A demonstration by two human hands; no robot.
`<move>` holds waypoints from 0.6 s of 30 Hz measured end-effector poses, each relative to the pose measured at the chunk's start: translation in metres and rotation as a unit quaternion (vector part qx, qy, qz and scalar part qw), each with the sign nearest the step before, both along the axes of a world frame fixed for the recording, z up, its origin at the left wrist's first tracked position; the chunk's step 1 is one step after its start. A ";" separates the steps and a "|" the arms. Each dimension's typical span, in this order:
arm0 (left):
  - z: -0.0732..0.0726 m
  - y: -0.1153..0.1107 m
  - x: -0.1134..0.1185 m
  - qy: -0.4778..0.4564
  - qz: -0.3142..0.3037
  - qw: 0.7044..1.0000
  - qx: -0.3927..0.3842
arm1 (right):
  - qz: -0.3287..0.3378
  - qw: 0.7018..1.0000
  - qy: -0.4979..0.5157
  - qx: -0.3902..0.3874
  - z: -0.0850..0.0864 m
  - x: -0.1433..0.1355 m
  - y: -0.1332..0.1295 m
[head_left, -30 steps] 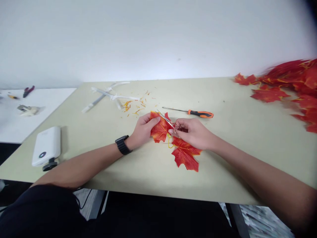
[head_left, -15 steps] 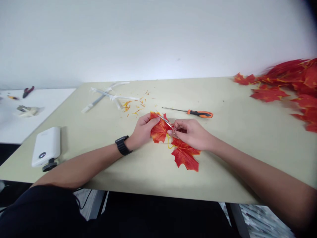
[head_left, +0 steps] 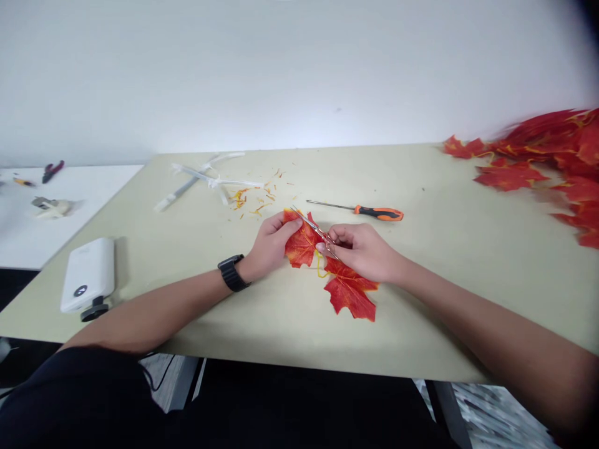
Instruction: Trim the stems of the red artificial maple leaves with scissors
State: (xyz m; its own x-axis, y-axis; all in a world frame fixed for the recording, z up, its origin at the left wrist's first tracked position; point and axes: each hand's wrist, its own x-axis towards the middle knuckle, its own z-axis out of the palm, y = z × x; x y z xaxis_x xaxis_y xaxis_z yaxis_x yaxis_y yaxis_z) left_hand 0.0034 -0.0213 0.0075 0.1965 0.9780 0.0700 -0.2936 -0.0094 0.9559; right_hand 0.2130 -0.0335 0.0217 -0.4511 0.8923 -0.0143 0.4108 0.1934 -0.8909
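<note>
Silver scissors (head_left: 314, 228) slightly farther left

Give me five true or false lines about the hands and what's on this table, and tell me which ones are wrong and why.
1. The right hand holds the scissors. True.
2. A hammer lies just beyond the right hand. False: it is a screwdriver.
3. The left hand grips a leaf. True.
4. Blue beads lie left of the screwdriver. False: those are yellow and orange scraps.
5. More leaves are heaped at the right end of the table. True.
</note>
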 end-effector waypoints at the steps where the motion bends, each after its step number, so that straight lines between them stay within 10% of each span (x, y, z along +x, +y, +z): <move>1: 0.000 0.000 0.000 0.002 0.000 1.000 0.002 | 0.000 1.000 0.000 0.002 -0.001 0.000 0.000; 18: 0.000 -0.001 -0.003 0.062 -0.002 0.998 0.017 | -0.009 1.000 -0.017 0.001 0.001 -0.001 -0.001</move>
